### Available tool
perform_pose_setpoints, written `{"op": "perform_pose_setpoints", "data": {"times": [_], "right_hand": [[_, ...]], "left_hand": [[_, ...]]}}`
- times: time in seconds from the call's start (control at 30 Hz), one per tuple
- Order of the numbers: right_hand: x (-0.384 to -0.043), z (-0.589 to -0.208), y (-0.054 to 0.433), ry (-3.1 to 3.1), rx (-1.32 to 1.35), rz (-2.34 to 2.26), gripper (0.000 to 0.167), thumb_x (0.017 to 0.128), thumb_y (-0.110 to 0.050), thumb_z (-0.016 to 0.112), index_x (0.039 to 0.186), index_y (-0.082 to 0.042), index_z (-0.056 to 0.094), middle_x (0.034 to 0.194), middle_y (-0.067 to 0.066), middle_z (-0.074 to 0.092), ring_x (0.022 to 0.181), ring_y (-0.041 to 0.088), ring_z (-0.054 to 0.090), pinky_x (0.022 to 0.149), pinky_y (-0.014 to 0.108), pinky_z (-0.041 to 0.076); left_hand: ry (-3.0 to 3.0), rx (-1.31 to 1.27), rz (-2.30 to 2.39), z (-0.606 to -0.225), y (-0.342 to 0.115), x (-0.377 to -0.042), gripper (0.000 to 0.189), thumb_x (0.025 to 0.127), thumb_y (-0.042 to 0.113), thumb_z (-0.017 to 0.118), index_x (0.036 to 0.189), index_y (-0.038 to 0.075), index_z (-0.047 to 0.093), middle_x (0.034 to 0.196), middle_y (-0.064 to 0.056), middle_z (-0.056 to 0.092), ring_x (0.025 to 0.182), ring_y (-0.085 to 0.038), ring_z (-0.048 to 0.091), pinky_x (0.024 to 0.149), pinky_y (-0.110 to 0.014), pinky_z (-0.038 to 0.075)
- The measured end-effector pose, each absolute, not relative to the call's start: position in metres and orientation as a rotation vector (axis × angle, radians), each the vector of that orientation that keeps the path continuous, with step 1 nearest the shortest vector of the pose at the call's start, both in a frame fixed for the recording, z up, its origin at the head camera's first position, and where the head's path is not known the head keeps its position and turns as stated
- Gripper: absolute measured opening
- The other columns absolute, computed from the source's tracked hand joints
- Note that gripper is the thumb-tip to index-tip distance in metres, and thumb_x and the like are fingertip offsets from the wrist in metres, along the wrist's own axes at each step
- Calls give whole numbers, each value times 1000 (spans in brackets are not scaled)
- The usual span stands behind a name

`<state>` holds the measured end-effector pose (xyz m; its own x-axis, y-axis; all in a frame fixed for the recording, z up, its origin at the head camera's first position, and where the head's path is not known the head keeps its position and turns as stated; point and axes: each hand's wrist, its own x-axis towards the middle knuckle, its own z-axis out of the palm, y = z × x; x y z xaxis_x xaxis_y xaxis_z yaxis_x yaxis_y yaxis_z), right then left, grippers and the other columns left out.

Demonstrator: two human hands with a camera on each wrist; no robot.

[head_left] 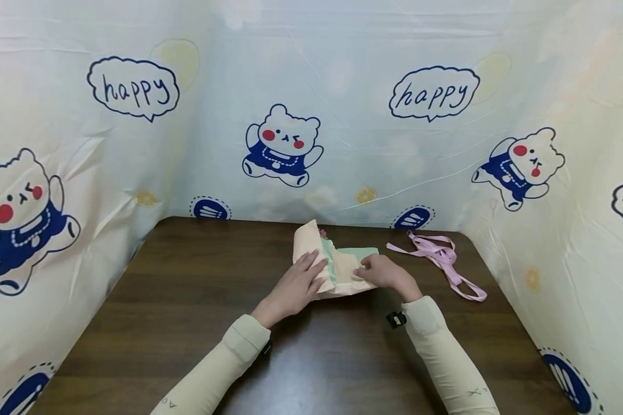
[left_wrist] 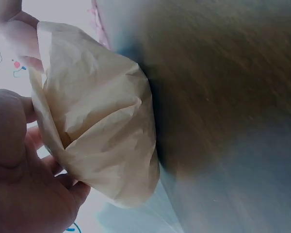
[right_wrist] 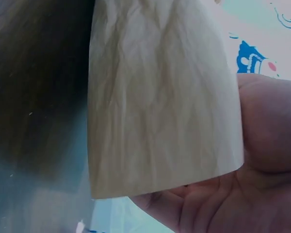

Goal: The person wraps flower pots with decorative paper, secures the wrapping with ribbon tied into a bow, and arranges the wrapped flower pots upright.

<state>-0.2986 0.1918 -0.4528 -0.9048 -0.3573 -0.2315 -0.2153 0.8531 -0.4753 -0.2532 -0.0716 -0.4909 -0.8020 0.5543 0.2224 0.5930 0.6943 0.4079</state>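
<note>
A sheet of peach wrapping paper point(head_left: 305, 237) with a mint-green layer point(head_left: 364, 252) inside stands partly folded on the table. A small pink thing point(head_left: 323, 233) peeks out behind its raised left flap. My left hand point(head_left: 295, 285) lies over that flap with extended fingers pressing on it. On the other side my right hand point(head_left: 386, 272), fingers curled, pinches the right part of the paper. The left wrist view shows the creased outer face of the paper point(left_wrist: 102, 107) below the fingers. In the right wrist view the paper point(right_wrist: 160, 107) hides most of the right fingers.
A loose lilac ribbon point(head_left: 441, 253) lies tangled on the right of the brown wooden table point(head_left: 197, 276). Behind and along both sides hangs a printed cloth point(head_left: 353, 132) with bears and speech bubbles.
</note>
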Motion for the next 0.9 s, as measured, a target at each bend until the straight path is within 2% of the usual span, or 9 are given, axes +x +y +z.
{"op": "perform_pose_setpoints", "data": {"times": [0.07,0.2,0.3,0.4,0.5,0.6,0.73,0.8,0.9], "right_hand": [[-301,-456,194,2710,-386,-638,35,99,-31,64,80,-1,61,64,-1,39,60,15,39,57,29,31],[-305,-463,198,2686,-286,-629,40,99,-35,64,93,4,67,71,2,51,64,14,46,62,29,38],[-309,-472,201,2658,-240,-629,39,101,-36,61,96,1,68,72,1,56,63,14,50,63,28,42],[-313,-480,203,2633,-241,-652,37,102,-34,59,75,-8,62,59,-3,48,53,12,45,55,27,38],[-317,-488,203,2620,-236,-690,45,100,-31,61,60,-15,48,52,-6,38,47,10,35,49,26,31],[-319,-492,203,2616,-184,-696,45,98,-31,64,62,-15,43,55,-5,35,50,11,32,49,26,29],[-320,-493,203,2658,-83,-697,37,95,-34,67,76,-9,48,68,0,41,60,15,38,56,29,34],[-320,-493,203,2671,-44,-735,37,93,-33,70,77,-7,48,69,1,39,61,16,37,57,30,34],[-321,-494,204,2678,-33,-791,41,92,-32,72,70,-9,45,64,-2,34,57,13,33,54,28,31]], "left_hand": [[-2819,-964,-685,-491,-68,-253,49,110,31,43,155,9,43,166,-18,26,153,-38,25,122,-49,27],[-2789,-990,-622,-491,-60,-253,47,110,29,45,152,9,47,164,-19,30,151,-39,28,120,-51,29],[-2775,-992,-586,-491,-54,-253,46,110,29,45,151,9,49,163,-20,32,150,-40,29,119,-53,30],[-2781,-985,-547,-493,-50,-255,45,110,30,43,151,12,49,164,-18,32,151,-39,29,120,-53,30],[-2770,-981,-510,-494,-46,-255,44,110,30,44,150,12,51,163,-18,34,150,-38,30,121,-51,28],[-2746,-990,-463,-492,-41,-255,43,109,29,46,147,11,54,160,-19,38,149,-38,33,121,-49,27],[-2739,-992,-396,-490,-35,-255,42,109,29,47,145,11,56,158,-19,41,148,-38,35,121,-47,29],[-2755,-988,-361,-490,-32,-255,42,109,30,46,146,12,56,158,-18,41,148,-38,35,120,-47,29],[-2785,-975,-325,-491,-30,-257,43,109,32,45,147,15,55,160,-16,40,149,-36,34,120,-48,30]]}}
